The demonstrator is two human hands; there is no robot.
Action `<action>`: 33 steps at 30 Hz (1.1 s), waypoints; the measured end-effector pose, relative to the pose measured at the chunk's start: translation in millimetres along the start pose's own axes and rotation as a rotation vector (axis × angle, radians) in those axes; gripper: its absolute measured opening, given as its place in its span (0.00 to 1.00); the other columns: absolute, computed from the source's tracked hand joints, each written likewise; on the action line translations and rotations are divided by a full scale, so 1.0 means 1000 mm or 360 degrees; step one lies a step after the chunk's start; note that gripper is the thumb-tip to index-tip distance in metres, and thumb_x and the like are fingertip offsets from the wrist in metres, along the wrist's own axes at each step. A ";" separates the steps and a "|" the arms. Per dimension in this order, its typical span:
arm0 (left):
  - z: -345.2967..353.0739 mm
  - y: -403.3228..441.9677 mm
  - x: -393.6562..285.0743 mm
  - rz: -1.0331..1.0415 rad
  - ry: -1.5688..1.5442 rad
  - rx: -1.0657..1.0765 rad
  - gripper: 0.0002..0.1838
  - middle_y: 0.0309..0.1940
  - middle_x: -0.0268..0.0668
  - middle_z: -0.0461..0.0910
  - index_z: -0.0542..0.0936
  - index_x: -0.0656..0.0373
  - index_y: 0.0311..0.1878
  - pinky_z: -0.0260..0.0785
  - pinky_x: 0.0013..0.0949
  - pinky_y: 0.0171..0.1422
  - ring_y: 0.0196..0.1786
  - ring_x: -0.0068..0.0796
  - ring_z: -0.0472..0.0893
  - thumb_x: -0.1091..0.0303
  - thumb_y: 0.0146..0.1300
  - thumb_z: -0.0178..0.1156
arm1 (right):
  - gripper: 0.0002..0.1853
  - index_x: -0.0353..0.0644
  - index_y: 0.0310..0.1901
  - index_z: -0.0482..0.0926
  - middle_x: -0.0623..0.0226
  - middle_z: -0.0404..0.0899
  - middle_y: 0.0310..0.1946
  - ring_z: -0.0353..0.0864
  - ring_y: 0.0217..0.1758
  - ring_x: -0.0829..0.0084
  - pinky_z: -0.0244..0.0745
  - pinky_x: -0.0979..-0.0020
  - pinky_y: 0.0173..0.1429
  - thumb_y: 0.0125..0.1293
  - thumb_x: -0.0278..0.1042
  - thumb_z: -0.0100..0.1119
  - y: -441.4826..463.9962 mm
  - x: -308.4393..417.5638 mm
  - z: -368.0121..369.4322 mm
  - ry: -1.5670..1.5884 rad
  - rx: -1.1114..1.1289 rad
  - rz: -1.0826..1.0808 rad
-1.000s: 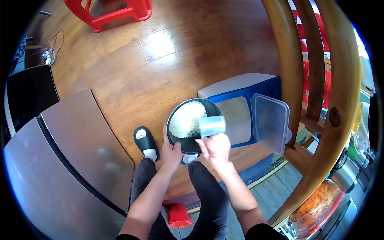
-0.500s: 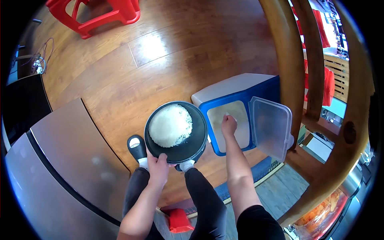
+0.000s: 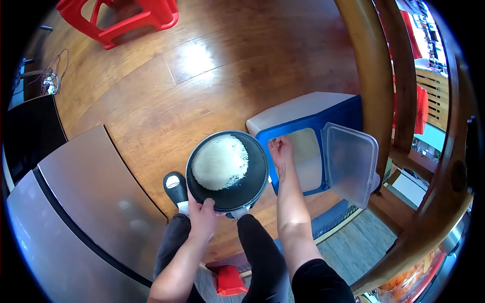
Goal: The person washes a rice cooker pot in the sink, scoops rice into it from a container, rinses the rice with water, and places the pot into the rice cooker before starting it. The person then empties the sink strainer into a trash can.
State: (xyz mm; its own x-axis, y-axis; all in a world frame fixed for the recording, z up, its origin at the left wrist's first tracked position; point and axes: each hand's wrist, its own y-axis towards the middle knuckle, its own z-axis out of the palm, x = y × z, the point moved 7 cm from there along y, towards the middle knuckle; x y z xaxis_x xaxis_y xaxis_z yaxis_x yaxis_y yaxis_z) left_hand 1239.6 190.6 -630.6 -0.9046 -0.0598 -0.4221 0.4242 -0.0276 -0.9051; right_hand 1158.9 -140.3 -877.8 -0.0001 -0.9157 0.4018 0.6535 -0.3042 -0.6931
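My left hand [image 3: 203,218] grips the near rim of a dark round rice cooker pot [image 3: 246,187], thumb over the edge. White rice [image 3: 220,161] is heaped inside, mostly toward the pot's left and far side. To the right stands a rice bin [image 3: 288,112] with a blue top frame, and more rice [image 3: 305,151] shows through its opening. Over the bin's left rim, close beside the pot, is my right hand [image 3: 281,150], its fingers curled. What it holds, if anything, I cannot make out. The bin's clear lid [image 3: 351,164] hangs open on the right.
A steel-fronted fridge [image 3: 101,177] is at the left, and a red stool [image 3: 131,25] stands at the far left. Thick wooden posts [image 3: 373,65] rise close behind the bin. A red object [image 3: 231,281] lies near my feet. Cables [image 3: 53,81] lie at the left wall.
My right hand has moved left, from over the middle of the bin's opening to its left rim near the pot. My left hand keeps its hold on the pot.
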 end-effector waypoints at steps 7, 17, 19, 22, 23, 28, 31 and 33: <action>0.004 0.000 0.000 0.0047 -0.0021 -0.0001 0.32 0.50 0.44 0.77 0.59 0.51 0.68 0.79 0.33 0.27 0.38 0.36 0.84 0.83 0.60 0.43 | 0.05 0.39 0.41 0.77 0.64 0.79 0.28 0.77 0.37 0.68 0.70 0.58 0.58 0.68 0.30 0.54 -0.075 0.034 0.035 0.0301 -0.0425 -0.0213; 0.006 0.003 0.006 0.0153 -0.0016 0.0043 0.37 0.49 0.43 0.76 0.55 0.48 0.72 0.78 0.29 0.25 0.34 0.32 0.83 0.86 0.60 0.42 | 0.08 0.39 0.44 0.80 0.60 0.82 0.49 0.79 0.53 0.65 0.68 0.57 0.62 0.68 0.30 0.56 -0.161 0.083 0.045 0.0056 -0.0224 -0.0408; 0.005 0.001 0.005 0.0090 0.0064 0.0127 0.47 0.63 0.47 0.70 0.39 0.43 0.79 0.81 0.29 0.30 0.42 0.35 0.84 0.89 0.59 0.40 | 0.06 0.39 0.42 0.81 0.61 0.82 0.47 0.79 0.52 0.68 0.72 0.64 0.59 0.68 0.30 0.57 -0.188 0.088 0.088 -0.0094 -0.0175 -0.0358; 0.011 -0.004 -0.004 0.0163 0.0102 0.0125 0.48 0.62 0.48 0.72 0.40 0.41 0.80 0.82 0.29 0.30 0.38 0.34 0.84 0.89 0.58 0.41 | 0.06 0.36 0.39 0.80 0.61 0.82 0.40 0.81 0.41 0.74 0.75 0.79 0.37 0.69 0.29 0.57 -0.220 0.081 0.153 -0.0373 -0.0024 -0.0233; 0.009 -0.003 0.000 0.0168 0.0151 0.0113 0.49 0.62 0.48 0.72 0.40 0.41 0.80 0.82 0.29 0.31 0.39 0.34 0.84 0.88 0.58 0.41 | 0.05 0.36 0.37 0.80 0.62 0.81 0.37 0.80 0.38 0.74 0.74 0.79 0.37 0.68 0.29 0.59 -0.229 0.074 0.163 -0.0440 -0.0008 -0.0175; 0.005 -0.004 0.005 0.0260 0.0224 0.0131 0.48 0.61 0.49 0.74 0.40 0.43 0.80 0.82 0.30 0.32 0.41 0.35 0.85 0.87 0.58 0.43 | 0.03 0.37 0.33 0.82 0.69 0.79 0.30 0.77 0.34 0.79 0.71 0.75 0.38 0.65 0.24 0.63 -0.242 0.014 0.234 -0.1455 0.0048 -0.0313; 0.007 -0.009 0.002 0.0306 0.0254 0.0133 0.48 0.58 0.49 0.76 0.42 0.44 0.80 0.82 0.30 0.33 0.42 0.36 0.85 0.87 0.58 0.43 | 0.06 0.40 0.26 0.81 0.65 0.78 0.25 0.78 0.28 0.63 0.73 0.65 0.36 0.57 0.26 0.69 -0.248 -0.019 0.310 -0.2539 0.0266 -0.1132; 0.005 -0.010 -0.004 0.0503 0.0470 0.0120 0.47 0.57 0.49 0.78 0.43 0.44 0.80 0.81 0.31 0.33 0.42 0.36 0.85 0.86 0.58 0.43 | 0.07 0.42 0.27 0.80 0.68 0.73 0.22 0.74 0.28 0.64 0.70 0.63 0.35 0.55 0.30 0.71 -0.254 -0.041 0.325 -0.2999 0.0451 -0.1389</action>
State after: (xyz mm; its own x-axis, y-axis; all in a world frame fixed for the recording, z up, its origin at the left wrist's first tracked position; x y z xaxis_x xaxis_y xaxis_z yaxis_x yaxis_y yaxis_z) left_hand 1239.7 185.8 -619.8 -0.6986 0.2103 -0.6840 0.6741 -0.1271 -0.7276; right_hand 1238.6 59.9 -524.0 0.1700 0.7810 0.6009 0.9794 -0.2011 -0.0157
